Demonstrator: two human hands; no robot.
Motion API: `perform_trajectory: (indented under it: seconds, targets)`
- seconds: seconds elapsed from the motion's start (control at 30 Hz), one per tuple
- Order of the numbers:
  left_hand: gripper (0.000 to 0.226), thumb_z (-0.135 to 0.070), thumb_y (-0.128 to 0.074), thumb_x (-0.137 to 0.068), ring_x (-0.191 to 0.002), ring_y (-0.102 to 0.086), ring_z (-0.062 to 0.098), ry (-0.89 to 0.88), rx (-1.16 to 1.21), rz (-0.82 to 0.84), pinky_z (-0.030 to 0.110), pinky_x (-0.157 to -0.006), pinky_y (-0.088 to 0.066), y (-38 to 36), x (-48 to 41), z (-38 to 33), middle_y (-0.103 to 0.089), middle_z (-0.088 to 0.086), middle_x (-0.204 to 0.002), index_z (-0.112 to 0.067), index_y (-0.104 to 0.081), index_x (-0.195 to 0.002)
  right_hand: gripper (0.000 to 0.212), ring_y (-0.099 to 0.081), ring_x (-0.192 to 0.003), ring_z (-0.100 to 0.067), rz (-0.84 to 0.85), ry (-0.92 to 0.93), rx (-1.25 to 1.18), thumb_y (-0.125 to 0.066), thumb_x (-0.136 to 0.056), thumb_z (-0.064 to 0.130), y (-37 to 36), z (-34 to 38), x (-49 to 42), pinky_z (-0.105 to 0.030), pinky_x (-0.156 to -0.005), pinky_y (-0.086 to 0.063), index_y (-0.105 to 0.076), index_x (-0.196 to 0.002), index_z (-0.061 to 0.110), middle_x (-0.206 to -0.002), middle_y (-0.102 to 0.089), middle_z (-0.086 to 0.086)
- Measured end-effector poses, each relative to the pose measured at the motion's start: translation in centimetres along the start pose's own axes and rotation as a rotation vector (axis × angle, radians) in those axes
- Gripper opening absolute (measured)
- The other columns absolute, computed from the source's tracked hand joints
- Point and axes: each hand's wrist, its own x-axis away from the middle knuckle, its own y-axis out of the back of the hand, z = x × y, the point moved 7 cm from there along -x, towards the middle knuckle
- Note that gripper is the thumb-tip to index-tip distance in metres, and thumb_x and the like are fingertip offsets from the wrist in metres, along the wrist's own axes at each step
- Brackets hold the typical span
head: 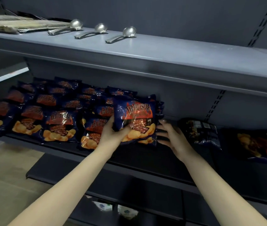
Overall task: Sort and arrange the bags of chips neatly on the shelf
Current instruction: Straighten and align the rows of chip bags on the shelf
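Two bare forearms come up from the bottom edge and reach to the dark shelf [145, 160] in front of us. At the far left we see the chip bags [31, 115], dark blue with orange print, which lie in overlapping rows from the front edge to the back of the shelf. Above them, on the grey upper shelf [162, 53], three metal spoons [100, 29] lie side by side, and some flat wrapped packs [7, 24] are at its left end. Our left hand [113, 132] grips one chip bag [136, 115] at its lower left corner, with the thumb on the front and the fingers curled behind it. This bag stands tilted at the right end of the rows and leans on the bags behind. Our right hand [173, 136] is spread with straight fingers just beside the right edge of the bag and holds nothing; we cannot tell if the fingertips touch it. Further right, a dark bag [201, 131] lies flat on the shelf, and one more bag with chips printed on it [263, 144] lies at the far right.
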Motion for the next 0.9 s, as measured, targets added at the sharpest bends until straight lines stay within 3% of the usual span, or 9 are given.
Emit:
perform_trajectory:
  seconds: [0.07, 0.17, 0.37, 0.43, 0.5, 0.63, 0.73, 0.83, 0.9]
  targets:
    - [0.026, -0.012, -0.069, -0.081, -0.101, -0.063, 0.015, 0.115, 0.101, 0.014, 0.035, -0.095, -0.047, -0.1, -0.1, 1.2, -0.067, -0.008, -0.1, -0.032, -0.06, -0.096, 0.027, -0.06, -0.11, -0.014, 0.099, 0.025, 0.002, -0.052, -0.091, 0.041, -0.9, -0.4, 0.4, -0.033, -0.09, -0.049, -0.058, -0.115, 0.029, -0.119, -0.064, 0.002]
    - [0.021, -0.013, -0.067, -0.083, -0.105, -0.062, 0.021, 0.229, 0.135, 0.06, 0.037, -0.097, -0.046, -0.5, 0.2, 2.9, -0.068, -0.004, -0.1, -0.028, -0.062, -0.095, 0.049, -0.062, -0.111, -0.016, 0.211, 0.025, -0.098, -0.061, -0.08, 0.035, -2.3, -0.8, 0.8, -0.031, -0.09, -0.05, -0.053, -0.126, 0.021, -0.12, -0.065, -0.002]
    - [0.027, -0.012, -0.068, -0.084, -0.093, -0.056, 0.002, 0.162, -0.065, 0.154, 0.001, -0.072, -0.04, -1.1, 0.2, 3.3, -0.06, -0.019, -0.095, -0.029, -0.056, -0.102, 0.033, -0.064, -0.107, -0.019, 0.148, 0.052, -0.132, -0.06, -0.088, 0.007, -2.5, -2.7, 0.6, -0.03, -0.088, -0.051, -0.058, -0.12, 0.014, -0.112, -0.069, -0.004]
    - [0.062, -0.02, -0.072, -0.08, -0.105, -0.053, 0.001, 0.083, -0.264, 0.202, 0.007, -0.087, -0.038, -1.2, -0.1, 3.8, -0.054, -0.021, -0.11, -0.026, -0.039, -0.133, 0.035, -0.063, -0.109, -0.02, 0.068, 0.078, -0.025, -0.065, -0.086, 0.013, -1.9, -3.7, 0.4, -0.036, -0.094, -0.049, -0.058, -0.119, 0.018, -0.112, -0.068, -0.002]
    - [0.092, -0.026, -0.073, -0.079, -0.118, -0.046, 0.004, -0.003, -0.451, 0.238, 0.022, -0.101, -0.037, -1.5, 0.0, 4.2, -0.044, -0.015, -0.13, -0.028, -0.011, -0.147, 0.047, -0.059, -0.113, -0.013, -0.037, 0.092, 0.165, -0.068, -0.084, 0.025, -1.1, -4.6, 0.5, -0.035, -0.096, -0.047, -0.051, -0.127, 0.026, -0.118, -0.064, 0.009]
    - [0.089, -0.025, -0.063, -0.087, -0.141, -0.019, 0.014, -0.227, -0.717, 0.292, 0.03, -0.112, -0.026, -3.1, 1.1, 4.8, -0.01, 0.0, -0.156, -0.027, 0.001, -0.149, 0.079, -0.041, -0.129, -0.006, -0.187, 0.134, 0.331, -0.064, -0.084, 0.043, -1.0, -6.0, 1.1, -0.031, -0.108, -0.035, -0.021, -0.148, 0.028, -0.142, -0.042, 0.011]
    - [0.081, -0.025, -0.063, -0.086, -0.138, -0.029, 0.03, -0.395, -0.955, 0.304, 0.037, -0.099, -0.046, -4.1, 2.1, 5.7, -0.015, 0.01, -0.156, -0.025, -0.012, -0.148, 0.071, -0.032, -0.134, -0.015, -0.264, 0.147, 0.533, -0.054, -0.093, 0.036, -1.3, -7.1, 1.1, -0.02, -0.105, -0.027, -0.014, -0.151, 0.023, -0.147, -0.033, -0.002]
    - [0.084, -0.025, -0.075, -0.074, -0.123, -0.048, 0.039, -0.458, -1.116, 0.302, 0.036, -0.071, -0.058, -4.5, 2.4, 6.6, -0.029, 0.021, -0.15, -0.017, -0.029, -0.143, 0.07, -0.027, -0.136, -0.025, -0.3, 0.136, 0.6, -0.047, -0.094, 0.039, -1.3, -7.7, 1.1, -0.036, -0.11, -0.032, -0.01, -0.151, 0.026, -0.147, -0.026, -0.009]
    - [0.084, -0.025, -0.078, -0.069, -0.118, -0.053, 0.04, -0.482, -1.142, 0.286, 0.033, -0.062, -0.059, -4.6, 2.2, 6.8, -0.034, 0.024, -0.146, -0.014, -0.035, -0.141, 0.068, -0.028, -0.132, -0.024, -0.329, 0.177, 0.695, -0.046, -0.094, 0.041, -1.1, -7.6, 1.0, -0.038, -0.11, -0.031, -0.013, -0.151, 0.026, -0.144, -0.028, -0.008]
